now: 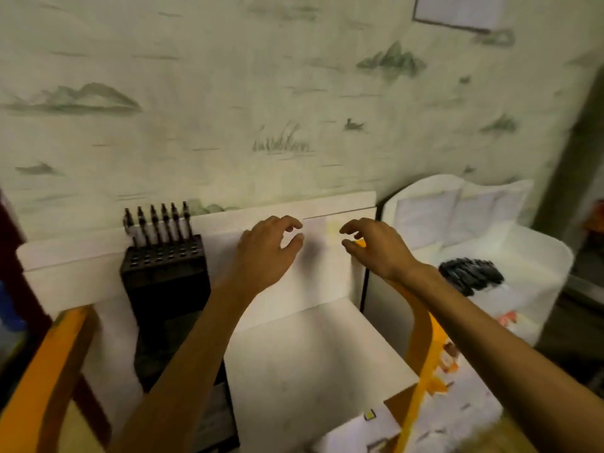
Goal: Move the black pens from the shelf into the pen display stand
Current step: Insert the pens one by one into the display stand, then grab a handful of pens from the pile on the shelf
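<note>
Black stand holds 6 pens at its rear edge. Left hand and right hand hover empty, fingers loosely spread. Loose pens lie right.

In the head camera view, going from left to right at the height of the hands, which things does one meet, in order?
Black pen display stand with a row of pens, left hand, right hand, pile of black pens, white container holding that pile.
</note>
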### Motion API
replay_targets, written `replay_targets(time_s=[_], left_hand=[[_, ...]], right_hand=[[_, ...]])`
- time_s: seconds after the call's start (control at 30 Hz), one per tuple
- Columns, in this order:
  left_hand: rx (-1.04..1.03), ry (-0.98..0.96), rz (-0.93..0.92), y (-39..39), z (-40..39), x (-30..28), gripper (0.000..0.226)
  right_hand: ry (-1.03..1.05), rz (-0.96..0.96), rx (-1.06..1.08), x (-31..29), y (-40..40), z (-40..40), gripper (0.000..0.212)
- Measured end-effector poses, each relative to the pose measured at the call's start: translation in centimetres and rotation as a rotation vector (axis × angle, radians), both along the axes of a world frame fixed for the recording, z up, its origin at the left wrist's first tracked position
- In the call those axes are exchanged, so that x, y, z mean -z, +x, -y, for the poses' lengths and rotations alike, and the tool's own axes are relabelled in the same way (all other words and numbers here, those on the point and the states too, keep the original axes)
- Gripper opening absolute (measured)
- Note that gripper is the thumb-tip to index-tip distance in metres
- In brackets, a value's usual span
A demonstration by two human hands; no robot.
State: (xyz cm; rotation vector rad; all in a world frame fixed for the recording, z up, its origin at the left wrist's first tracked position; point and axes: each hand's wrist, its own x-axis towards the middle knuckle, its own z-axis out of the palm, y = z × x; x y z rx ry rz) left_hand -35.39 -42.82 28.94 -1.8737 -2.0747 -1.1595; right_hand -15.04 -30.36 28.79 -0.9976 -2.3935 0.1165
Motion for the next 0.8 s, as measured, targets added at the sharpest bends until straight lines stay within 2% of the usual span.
replay_targets(time_s=[0.17, 0.4, 0.67, 0.8], left_hand=[[0.071, -0.022, 0.001, 11.0, -4.9, 1.4, 0.027], [0.147, -0.100, -0.001, 23.3, -11.2, 3.7, 0.025], [0.186, -0.208, -0.020, 32.5, -18.1, 7.4, 0.030], [0.184, -0.305, -0.070, 35.2, -22.8, 10.1, 0.032]], right_hand=[[0.078, 0.065, 0.083, 2.0, 12.3, -3.2, 0.029], [-0.044, 0.078, 0.131, 5.1, 25.3, -8.4, 0.028], [-0.063, 0.086, 0.137, 9.1, 33.1, -14.2, 0.018], [-0.104, 0.099, 0.146, 11.8, 34.9, -18.5, 0.025]])
